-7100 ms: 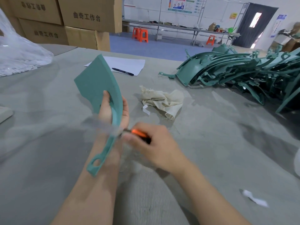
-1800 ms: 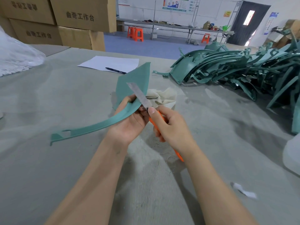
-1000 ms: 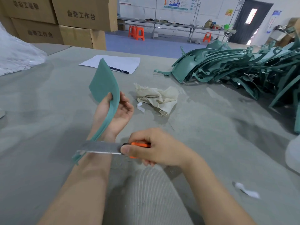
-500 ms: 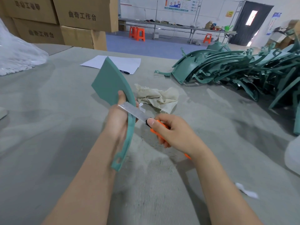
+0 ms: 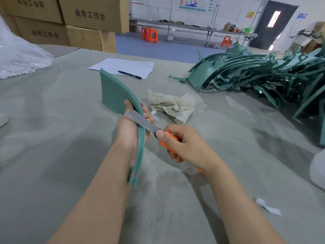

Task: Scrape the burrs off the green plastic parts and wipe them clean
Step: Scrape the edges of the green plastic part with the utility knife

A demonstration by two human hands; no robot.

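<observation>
Green plastic part (image 5: 115, 93) stays upright over the grey table (image 5: 52, 147), gripped in my left hand (image 5: 130, 131); my right hand (image 5: 182, 145) grasps the orange knife (image 5: 149, 125), its blade now higher on the edge. My wrist hides the handle's middle. A rag (image 5: 173, 105) lies beyond, cartons (image 5: 95, 14) behind.

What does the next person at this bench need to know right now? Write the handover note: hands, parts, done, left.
Left hand grips one green part upright. Right hand holds the orange-handled knife, blade laid across the part's curved edge, mid-scrape.
Rag lies crumpled on the table just beyond the hands, untouched. Pile of green parts sits far right.
Done: cannot tell how much of this edge is scraped.
Left: finish scraping, wipe this part, then work through the pile.
</observation>
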